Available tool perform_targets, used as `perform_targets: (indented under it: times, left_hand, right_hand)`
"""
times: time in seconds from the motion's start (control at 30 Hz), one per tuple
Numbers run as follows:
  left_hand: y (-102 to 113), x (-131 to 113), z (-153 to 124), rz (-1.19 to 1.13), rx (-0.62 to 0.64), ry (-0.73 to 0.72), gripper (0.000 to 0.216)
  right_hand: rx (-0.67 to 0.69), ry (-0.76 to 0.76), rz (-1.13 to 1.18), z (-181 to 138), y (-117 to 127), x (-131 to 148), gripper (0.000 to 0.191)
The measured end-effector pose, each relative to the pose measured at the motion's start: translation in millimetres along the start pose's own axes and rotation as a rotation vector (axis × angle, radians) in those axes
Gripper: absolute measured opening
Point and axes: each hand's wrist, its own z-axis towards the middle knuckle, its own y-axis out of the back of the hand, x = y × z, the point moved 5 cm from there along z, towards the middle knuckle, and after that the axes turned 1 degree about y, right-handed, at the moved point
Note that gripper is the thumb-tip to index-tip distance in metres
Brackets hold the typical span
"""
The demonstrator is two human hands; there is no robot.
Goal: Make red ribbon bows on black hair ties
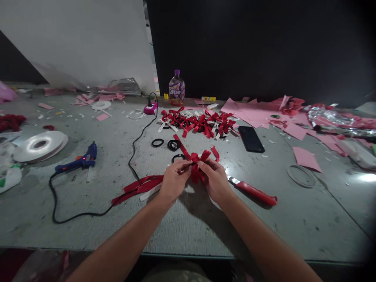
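Between my hands is a red ribbon bow [194,158], raised a little over the table. My left hand [175,178] pinches its left side and my right hand [216,178] pinches its right side. Beside my left wrist lie loose red ribbon strips [138,187] and a white strip. Black hair ties [174,145] rest just beyond my left hand, one of them partly hidden by my fingers. A red-handled knife [255,193] lies to the right of my right hand, its blade tip hidden behind that hand. Finished-looking red bows [201,122] are heaped farther back.
A blue glue gun [80,158] lies at left, its black cord running across the table towards me. Near it sits a white ribbon spool [41,145]. A phone [251,139], a bottle [176,89], a pink plug adapter [150,108] and pink paper scraps [249,111] stand or lie farther back.
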Motion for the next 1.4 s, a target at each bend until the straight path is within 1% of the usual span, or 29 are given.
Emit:
perform_targets:
  times: [0.17,0.27,0.4,0.53,0.73,0.83,0.93,1.0,1.03,1.1,1.17,1.23,1.3,1.33,1.4]
  left_hand:
    - [-3.4,6.8,-2.0,-0.077,0.01,0.083,0.022]
    - [-3.7,10.0,-3.0,-0.108,0.005,0.116,0.026]
    - [-2.8,11.9,-2.9,-0.13,-0.013,0.134,0.024]
    - [-2.9,10.6,-3.0,-0.148,-0.027,0.15,0.025]
    - [-7.3,5.1,-6.9,-0.218,-0.011,0.163,0.029]
    - [-7.0,1.4,-6.5,-0.236,-0.054,0.143,0.035]
    - [-0.2,-11.3,-5.4,-0.234,-0.149,0.082,0.041]
    - [9.9,-26.5,-11.6,-0.205,-0.231,0.009,0.042]
    - [16.6,-35.0,-19.0,-0.182,-0.269,-0.037,0.041]
    - [32.8,-49.4,-43.4,-0.119,-0.32,-0.142,0.035]
    - [52.5,-54.3,-77.9,-0.008,-0.337,-0.233,0.025]
    - [77.4,-49.8,-115.9,0.215,-0.378,-0.331,0.02]
    - [108.2,-39.8,-150.2,0.478,-0.495,-0.439,0.022]
    - [122.8,-34.7,-163.4,0.622,-0.545,-0.501,0.024]
    - [147.9,-24.8,-178.7,0.865,-0.592,-0.588,0.032]
  right_hand:
    - [0.022,0.041,-0.041,-0.4,-0.5,0.9,0.03]
    - [0.016,0.073,-0.055,0.2,0.0,2.3,0.028]
    - [0.01,0.099,-0.057,0.2,-0.3,4.4,0.024]
    - [0.003,0.097,-0.042,0.3,-0.3,4.6,0.022]
    - [-0.035,0.055,-0.004,2.7,1.5,2.4,0.026]
    - [-0.069,0.04,0.026,3.6,2.2,3.6,0.025]
    - [-0.11,0.037,0.066,5.2,4.7,7.4,0.024]
    - [-0.143,0.046,0.096,7.2,8.0,11.1,0.026]
    - [-0.159,0.053,0.111,8.5,10.1,13.2,0.028]
    - [-0.186,0.07,0.142,11.4,14.7,16.6,0.032]
    - [-0.206,0.081,0.166,14.2,20.2,18.5,0.034]
    - [-0.225,0.085,0.179,17.2,26.9,19.8,0.035]
    - [-0.244,0.096,0.182,22.0,34.4,23.5,0.036]
    - [-0.254,0.103,0.179,25.9,38.0,26.8,0.036]
    - [-0.278,0.112,0.16,39.1,43.1,36.1,0.035]
